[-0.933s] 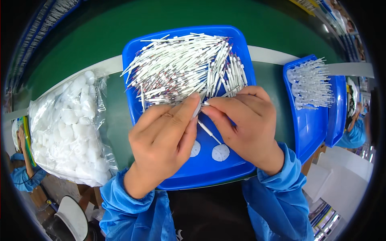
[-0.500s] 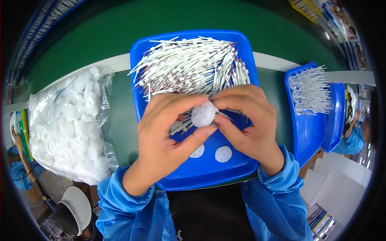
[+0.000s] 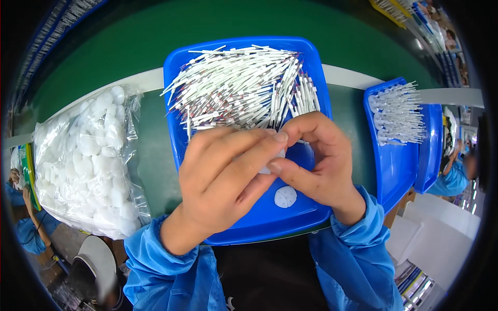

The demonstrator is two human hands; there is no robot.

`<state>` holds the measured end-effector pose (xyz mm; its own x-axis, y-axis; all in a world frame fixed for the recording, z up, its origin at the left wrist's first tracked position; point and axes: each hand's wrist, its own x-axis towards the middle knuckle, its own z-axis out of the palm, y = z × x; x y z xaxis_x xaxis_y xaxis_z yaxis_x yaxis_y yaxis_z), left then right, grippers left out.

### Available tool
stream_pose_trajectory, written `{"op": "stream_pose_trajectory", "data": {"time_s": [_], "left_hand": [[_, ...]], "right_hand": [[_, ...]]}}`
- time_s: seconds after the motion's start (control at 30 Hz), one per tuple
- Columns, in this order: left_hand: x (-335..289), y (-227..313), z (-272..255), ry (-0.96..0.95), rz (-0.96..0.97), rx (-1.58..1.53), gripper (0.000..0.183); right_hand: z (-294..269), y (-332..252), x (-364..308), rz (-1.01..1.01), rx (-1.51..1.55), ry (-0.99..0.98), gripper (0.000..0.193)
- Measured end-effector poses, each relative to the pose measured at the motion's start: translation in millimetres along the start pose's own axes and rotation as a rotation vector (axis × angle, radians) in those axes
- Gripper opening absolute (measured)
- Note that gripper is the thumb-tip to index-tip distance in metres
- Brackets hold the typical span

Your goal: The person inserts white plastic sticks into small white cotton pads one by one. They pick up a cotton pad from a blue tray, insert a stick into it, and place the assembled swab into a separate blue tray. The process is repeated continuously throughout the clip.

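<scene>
Both hands (image 3: pixel 270 160) — perhaps pinching white pad (image 3: pixel 270 167)

To your left lies a clear bag of white cotton balls (image 3: pixel 88 160); to your right, a second blue tray (image 3: pixel 397 166) holds white sticks (image 3: pixel 397 114).

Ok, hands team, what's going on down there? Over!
Left hand and right hand together, pinching a small white piece over the blue tray. One white pad loose on the tray. White sticks piled behind; nothing blocking.
</scene>
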<state>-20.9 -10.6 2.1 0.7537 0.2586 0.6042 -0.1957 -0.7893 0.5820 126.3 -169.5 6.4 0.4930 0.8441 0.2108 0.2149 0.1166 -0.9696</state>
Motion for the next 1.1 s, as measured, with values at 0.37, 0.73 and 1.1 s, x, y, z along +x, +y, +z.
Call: {"op": "stream_pose_trajectory", "data": {"time_s": [0.37,0.73,1.1], "left_hand": [[0,-2,-1,0.001,0.025,-0.015,0.057],[-5,-4,-10,-0.026,-0.268,-0.447,0.039],[-6,-6,-6,-0.135,-0.520,-0.568,0.040]], "right_hand": [[0,0,-6,0.081,0.225,-0.012,0.033],[-23,-21,1,-0.218,-1.151,-0.039,0.017],[-11,-18,8,-0.189,-0.556,-0.021,0.023]]}}
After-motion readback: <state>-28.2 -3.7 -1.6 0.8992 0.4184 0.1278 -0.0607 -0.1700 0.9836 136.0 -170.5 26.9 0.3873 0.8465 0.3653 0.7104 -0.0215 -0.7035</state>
